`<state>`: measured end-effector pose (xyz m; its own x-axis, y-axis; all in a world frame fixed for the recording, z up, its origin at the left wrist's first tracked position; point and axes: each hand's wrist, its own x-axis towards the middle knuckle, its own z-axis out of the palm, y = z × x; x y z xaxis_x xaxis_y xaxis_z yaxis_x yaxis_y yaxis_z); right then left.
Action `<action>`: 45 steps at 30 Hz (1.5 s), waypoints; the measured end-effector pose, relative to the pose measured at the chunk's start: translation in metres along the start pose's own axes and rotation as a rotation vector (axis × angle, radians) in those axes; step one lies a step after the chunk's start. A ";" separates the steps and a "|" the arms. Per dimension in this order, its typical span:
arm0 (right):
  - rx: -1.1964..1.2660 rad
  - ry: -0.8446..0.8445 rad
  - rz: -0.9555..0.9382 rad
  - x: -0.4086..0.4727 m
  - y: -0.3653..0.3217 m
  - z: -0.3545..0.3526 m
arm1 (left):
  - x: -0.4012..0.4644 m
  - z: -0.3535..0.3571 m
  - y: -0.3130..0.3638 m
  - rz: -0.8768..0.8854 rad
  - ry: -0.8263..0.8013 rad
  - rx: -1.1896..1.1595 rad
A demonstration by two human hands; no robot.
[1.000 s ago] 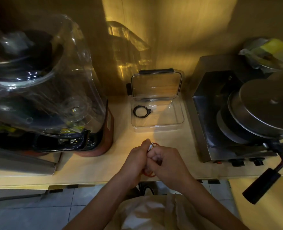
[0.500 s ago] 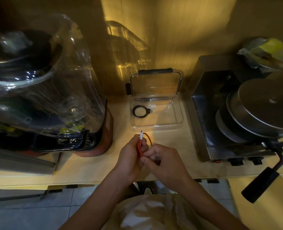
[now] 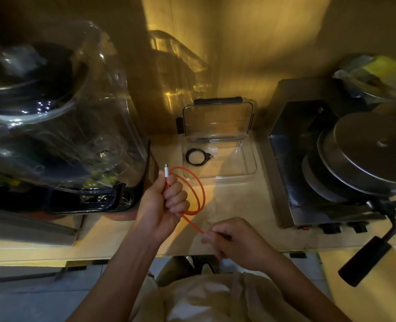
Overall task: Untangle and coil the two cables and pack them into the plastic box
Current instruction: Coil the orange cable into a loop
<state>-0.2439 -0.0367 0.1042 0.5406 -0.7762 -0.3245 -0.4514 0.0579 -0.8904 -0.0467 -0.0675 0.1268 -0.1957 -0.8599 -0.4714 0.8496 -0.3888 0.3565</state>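
Orange cable (image 3: pixel 198 194) looped, white plug upright.

Plastic box (image 3: pixel 250 168) at rear centre of worktop (image 3: pixel 238 205), lid raised against wall. Coiled cable (image 3: pixel 195 156) inside box, left portion. Blender (image 3: pixel 53 117) to left of box; metal appliance (image 3: pixel 331 163) to right. Looped cable (image 3: pixel 198 194) before box, between blender and appliance.

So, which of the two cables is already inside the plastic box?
The black cable, coiled small in the open plastic box. The orange cable is outside it, held by both hands.
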 end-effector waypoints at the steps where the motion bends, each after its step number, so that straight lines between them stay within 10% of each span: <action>1: -0.012 -0.021 0.017 0.000 0.005 -0.002 | 0.000 0.000 0.003 -0.018 -0.014 0.005; 37: -0.657 0.064 0.233 -0.012 0.049 -0.067 | -0.021 -0.007 0.014 -0.366 -0.191 0.854; 45: -0.306 0.063 0.328 -0.017 0.041 -0.067 | -0.026 -0.007 0.012 -0.307 -0.167 1.160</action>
<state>-0.3193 -0.0631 0.0941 0.2941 -0.7850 -0.5453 -0.7859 0.1262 -0.6054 -0.0281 -0.0470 0.1374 -0.4453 -0.6788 -0.5839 -0.1706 -0.5759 0.7996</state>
